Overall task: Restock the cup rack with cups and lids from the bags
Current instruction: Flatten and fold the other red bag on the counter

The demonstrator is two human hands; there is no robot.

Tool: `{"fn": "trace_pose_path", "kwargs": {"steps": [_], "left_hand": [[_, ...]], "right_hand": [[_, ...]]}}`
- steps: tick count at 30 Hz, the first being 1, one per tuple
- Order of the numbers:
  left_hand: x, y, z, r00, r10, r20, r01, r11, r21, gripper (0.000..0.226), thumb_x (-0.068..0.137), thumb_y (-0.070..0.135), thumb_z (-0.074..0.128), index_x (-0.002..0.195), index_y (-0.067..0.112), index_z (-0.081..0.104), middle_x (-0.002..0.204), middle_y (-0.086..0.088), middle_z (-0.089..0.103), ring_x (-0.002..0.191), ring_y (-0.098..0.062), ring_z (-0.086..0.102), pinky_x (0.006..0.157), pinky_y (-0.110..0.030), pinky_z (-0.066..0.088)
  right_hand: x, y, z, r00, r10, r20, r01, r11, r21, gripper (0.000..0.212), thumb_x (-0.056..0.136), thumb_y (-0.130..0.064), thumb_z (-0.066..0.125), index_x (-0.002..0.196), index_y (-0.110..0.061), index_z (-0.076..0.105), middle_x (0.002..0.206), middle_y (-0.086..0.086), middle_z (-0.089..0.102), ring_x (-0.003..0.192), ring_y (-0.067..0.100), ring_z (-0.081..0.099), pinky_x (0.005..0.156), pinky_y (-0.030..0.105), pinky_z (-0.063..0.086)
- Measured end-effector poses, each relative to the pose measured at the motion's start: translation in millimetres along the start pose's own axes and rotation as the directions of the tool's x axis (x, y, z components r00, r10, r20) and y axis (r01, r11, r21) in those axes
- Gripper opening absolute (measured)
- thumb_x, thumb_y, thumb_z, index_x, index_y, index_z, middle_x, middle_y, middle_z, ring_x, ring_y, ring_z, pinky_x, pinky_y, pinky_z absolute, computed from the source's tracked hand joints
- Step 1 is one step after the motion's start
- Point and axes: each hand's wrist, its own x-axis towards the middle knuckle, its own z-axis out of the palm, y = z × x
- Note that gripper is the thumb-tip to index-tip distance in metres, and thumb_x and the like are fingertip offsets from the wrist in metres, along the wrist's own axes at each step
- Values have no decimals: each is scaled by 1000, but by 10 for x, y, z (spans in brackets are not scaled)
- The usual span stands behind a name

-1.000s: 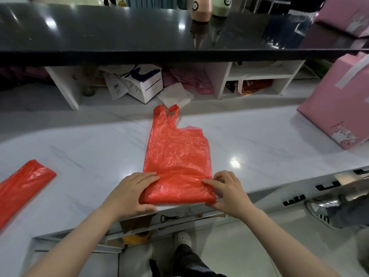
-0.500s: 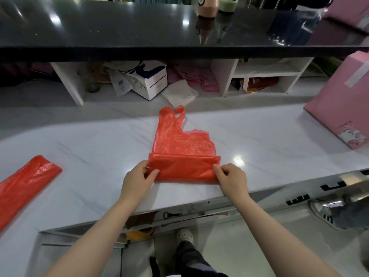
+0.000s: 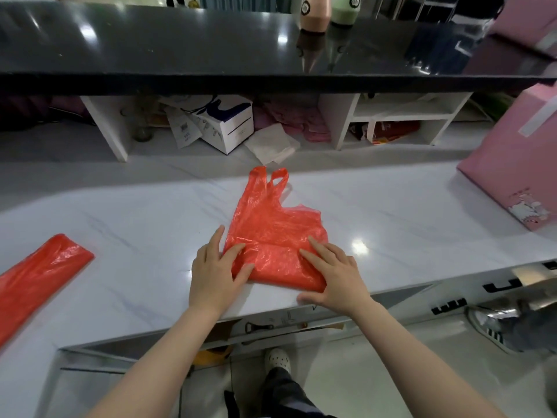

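Observation:
An empty red plastic bag (image 3: pixel 272 224) lies flat on the white marble counter (image 3: pixel 144 236), its handles pointing away from me and its bottom part folded up over itself. My left hand (image 3: pixel 215 267) presses flat on the fold's left edge with straight fingers. My right hand (image 3: pixel 331 271) presses flat on the fold's right side, thumb at the near edge. A second red bag (image 3: pixel 39 276), folded long, lies at the far left of the counter. No cups, lids or cup rack are in view.
A black upper counter (image 3: pixel 211 49) overhangs white cubbies holding a white and blue box (image 3: pixel 232 125), papers and pink bags. Two bottles (image 3: pixel 328 10) stand on top. A pink box (image 3: pixel 518 164) sits at the right. The counter's front edge runs just under my wrists.
My hands took the bag's near end, folded it away from me over the bag, and now press the fold flat. The bag looks shorter.

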Motion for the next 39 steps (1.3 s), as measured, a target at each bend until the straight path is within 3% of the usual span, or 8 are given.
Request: {"fn": "trace_pose_path", "kwargs": {"steps": [6,12,14,19,24,28,35,39], "left_hand": [[0,-6,0,980,138,141,-149,986,76,96,65,90,33,139,29,38,150,7,34,141,-15,19,117,-39,6],[-16,-58,-15,940,236,244,-252,967,34,103,55,95,42,140,37,30,145,12,33,135,-11,21,114,-33,6],[-11,-63,-28,935,254,249,-250,967,-48,95,59,86,53,138,40,31,141,16,36,131,-9,28,112,-31,15],[11,-73,-57,987,156,33,-137,937,-323,22,77,34,68,97,43,63,95,30,61,91,6,56,82,-17,45],[36,-29,-7,996,-62,71,86,906,-414,22,84,33,68,95,45,53,82,20,65,78,3,61,70,-16,49],[28,-22,20,993,-87,81,113,903,-414,47,84,26,69,122,40,45,72,18,64,77,7,60,64,-12,42],[7,-2,-32,998,17,65,6,939,-343,87,90,17,60,147,47,1,73,13,60,71,-4,58,67,-17,44],[7,-30,-46,995,90,29,-79,958,-274,73,95,14,53,144,46,9,71,3,57,71,-14,54,68,-28,43]], "right_hand": [[-111,82,-115,991,-101,91,103,995,-17,116,55,-82,58,151,-37,9,156,-17,16,141,10,11,111,35,14],[-334,203,-179,993,41,-107,8,907,422,42,77,-16,67,118,-27,65,130,-11,55,123,8,48,105,20,37],[-294,191,-186,973,185,-134,-96,864,494,33,82,-6,58,106,-25,72,111,-16,65,96,-8,55,81,2,39],[-174,254,-130,875,457,-160,-262,724,638,35,93,-19,59,60,-32,57,42,-18,47,44,2,42,44,15,30],[-153,141,-89,809,547,-214,-262,662,702,30,87,-26,62,110,-39,47,64,-14,66,67,-2,59,59,7,40],[-143,53,-25,787,549,-280,-255,704,663,30,88,-21,61,97,-37,38,61,-9,59,61,0,55,54,21,34],[-264,104,-69,967,198,-157,-119,905,409,63,74,-39,75,130,-38,47,105,-21,48,97,3,44,85,20,40],[-234,91,-80,965,235,-113,-176,907,382,67,78,-31,74,139,-25,45,106,-10,47,102,8,38,91,26,38]]}}
